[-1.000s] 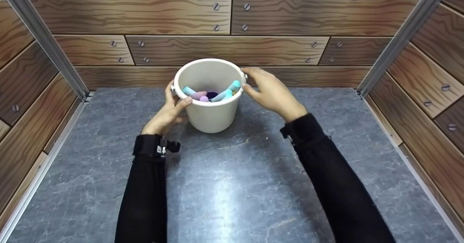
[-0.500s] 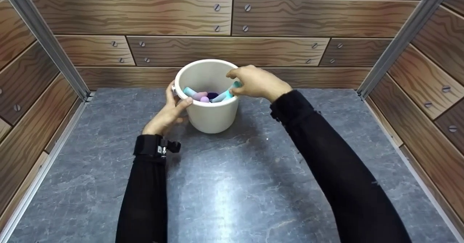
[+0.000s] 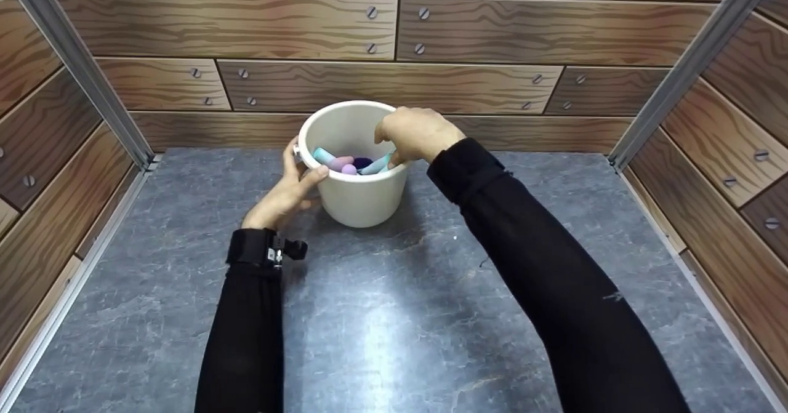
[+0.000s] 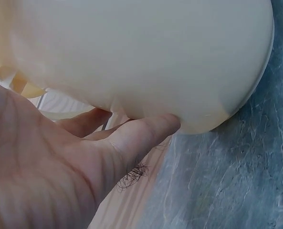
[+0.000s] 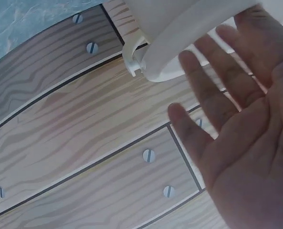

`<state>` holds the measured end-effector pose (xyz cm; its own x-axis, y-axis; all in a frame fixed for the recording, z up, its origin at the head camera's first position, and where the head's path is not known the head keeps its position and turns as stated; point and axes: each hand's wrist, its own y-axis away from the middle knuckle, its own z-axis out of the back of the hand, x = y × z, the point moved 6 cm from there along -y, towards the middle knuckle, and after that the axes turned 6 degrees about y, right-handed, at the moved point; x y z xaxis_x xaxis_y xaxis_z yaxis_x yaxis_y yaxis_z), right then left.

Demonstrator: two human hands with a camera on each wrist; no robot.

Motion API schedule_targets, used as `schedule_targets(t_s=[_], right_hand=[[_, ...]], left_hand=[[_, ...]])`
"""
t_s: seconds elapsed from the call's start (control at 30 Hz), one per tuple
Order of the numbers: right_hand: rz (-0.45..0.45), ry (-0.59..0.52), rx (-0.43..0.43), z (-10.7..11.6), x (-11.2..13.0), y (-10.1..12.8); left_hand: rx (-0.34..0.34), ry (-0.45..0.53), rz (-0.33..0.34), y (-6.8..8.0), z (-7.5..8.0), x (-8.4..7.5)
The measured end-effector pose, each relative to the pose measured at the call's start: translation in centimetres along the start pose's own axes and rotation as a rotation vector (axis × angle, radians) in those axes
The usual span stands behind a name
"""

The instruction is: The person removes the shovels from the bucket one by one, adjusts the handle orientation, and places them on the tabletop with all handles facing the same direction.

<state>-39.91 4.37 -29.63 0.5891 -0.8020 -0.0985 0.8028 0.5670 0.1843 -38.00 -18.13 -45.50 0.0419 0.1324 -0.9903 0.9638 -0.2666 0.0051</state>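
Observation:
A white plastic bucket [image 3: 360, 200] stands on the grey stone table [image 3: 394, 314] near the back wall. Inside lie several pastel sticks: a teal one [image 3: 321, 154], a pink one [image 3: 340, 162] and a light blue one [image 3: 374, 165]. My left hand [image 3: 286, 194] grips the bucket's left side, thumb hooked over the rim; the left wrist view shows the thumb [image 4: 141, 136] pressed on the bucket wall [image 4: 146, 52]. My right hand [image 3: 414, 133] reaches over the right rim with its fingers down inside. In the right wrist view its fingers [image 5: 213, 90] are straight beside the bucket rim [image 5: 179, 43] and hold nothing.
Wood-patterned panels with screws [image 3: 394, 25] wall the table at the back and both sides, with metal posts [image 3: 80, 68] at the back corners. The grey tabletop stretches in front of the bucket toward me.
My right hand has left the bucket's outer right rim, risen over it and dipped its fingers inside. The left hand and the bucket have stayed put.

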Motion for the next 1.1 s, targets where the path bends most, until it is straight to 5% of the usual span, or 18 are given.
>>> schedule_targets(t_s=[0.4,1.1], right_hand=[[0.086,0.049,-0.109,-1.2,-0.7,-0.4],[-0.006,-0.051,-0.089,-2.2,-1.3,-1.0]], left_hand=[[-0.003,-0.003,0.01,-0.1,0.2,0.2],[0.001,-0.012,0.014,-0.1,0.0,0.3]])
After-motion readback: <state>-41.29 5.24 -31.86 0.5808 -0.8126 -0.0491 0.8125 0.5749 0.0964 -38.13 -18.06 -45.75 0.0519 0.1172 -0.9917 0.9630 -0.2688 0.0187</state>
